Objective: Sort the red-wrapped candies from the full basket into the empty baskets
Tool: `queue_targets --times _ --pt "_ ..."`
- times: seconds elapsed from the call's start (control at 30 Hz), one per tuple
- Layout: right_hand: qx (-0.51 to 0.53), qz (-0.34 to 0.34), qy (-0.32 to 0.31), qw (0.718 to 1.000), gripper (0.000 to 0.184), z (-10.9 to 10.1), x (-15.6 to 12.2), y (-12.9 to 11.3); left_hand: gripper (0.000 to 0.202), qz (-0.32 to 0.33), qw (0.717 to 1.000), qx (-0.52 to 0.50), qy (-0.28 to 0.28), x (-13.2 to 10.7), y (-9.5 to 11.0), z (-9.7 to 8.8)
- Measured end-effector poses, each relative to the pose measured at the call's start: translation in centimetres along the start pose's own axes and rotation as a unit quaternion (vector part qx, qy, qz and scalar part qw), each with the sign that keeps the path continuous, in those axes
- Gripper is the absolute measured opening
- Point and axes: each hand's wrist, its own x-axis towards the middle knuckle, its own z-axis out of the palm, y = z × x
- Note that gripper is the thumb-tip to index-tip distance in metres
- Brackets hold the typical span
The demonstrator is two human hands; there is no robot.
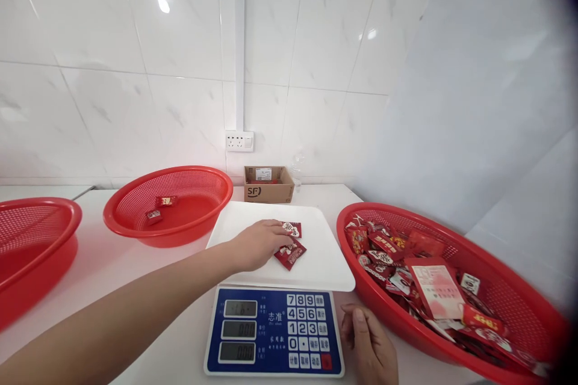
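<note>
My left hand [262,245] reaches over the white weighing pan [244,274] of a digital scale, fingers closed together on the edge of a dark red snack packet [291,255]. A second dark red packet [293,229] with white lettering lies just behind it, partly under my fingertips. The scale's blue keypad panel [273,337] faces me, with grey displays at its left. Beside the panel's right edge, my right hand [370,343] rests low with fingers curled in and thumb on top; nothing shows in it.
At right, a red basket [361,207] holds many small packets and a pale pink card packet [437,289]. Another red basket [167,234] at left holds two small packets. A third basket [67,216] is cut off at far left. A cardboard box [270,194] stands by the wall.
</note>
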Motion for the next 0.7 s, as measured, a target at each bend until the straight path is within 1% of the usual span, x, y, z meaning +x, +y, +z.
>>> queue_targets --times 0.03,0.1,0.2,0.27,0.37,0.43,0.47,0.53,0.57,0.63,0.7 --pt "0.004 -0.001 0.009 1.000 0.046 0.1 -0.1 -0.1 0.036 -0.003 1.000 0.004 -0.001 0.1 0.0 0.2" --pt "0.012 -0.002 0.023 1.000 0.044 0.2 -0.3 -0.4 0.034 -0.030 0.999 0.020 0.002 0.0 -0.3 0.1" --pt "0.015 0.000 0.024 1.000 0.044 0.4 -0.4 -0.6 0.037 -0.104 0.992 0.061 0.021 -1.1 -1.4 -1.0" --pt "0.017 0.002 0.023 1.000 0.045 0.5 -0.4 -0.6 0.037 -0.167 0.980 0.094 0.048 -2.0 -2.8 -2.3" --pt "0.010 0.008 0.021 1.000 0.045 0.4 -0.4 -0.5 0.034 -0.261 0.952 0.135 0.088 -3.6 -5.7 -4.5" --pt "0.003 0.009 0.016 1.000 0.046 0.4 -0.3 -0.3 0.032 -0.306 0.935 0.147 0.101 -4.4 -7.6 -5.4" --pt "0.001 0.010 0.014 1.000 0.046 0.4 -0.3 -0.2 0.031 -0.318 0.931 0.147 0.102 -4.7 -8.2 -5.5" --pt "0.003 0.013 0.010 1.000 0.045 0.4 -0.3 0.0 0.027 -0.315 0.935 0.132 0.094 -4.6 -8.7 -5.2" --pt "0.004 0.016 0.009 1.000 0.045 0.4 -0.3 0.1 0.026 -0.301 0.942 0.119 0.088 -4.3 -8.5 -4.8" --pt "0.006 0.019 0.006 1.000 0.045 0.3 -0.3 0.1 0.026 -0.253 0.961 0.088 0.070 -3.0 -7.0 -3.5" --pt "0.006 0.017 0.004 1.000 0.046 0.3 -0.3 0.2 0.030 -0.187 0.980 0.053 0.047 -1.2 -4.7 -2.1"
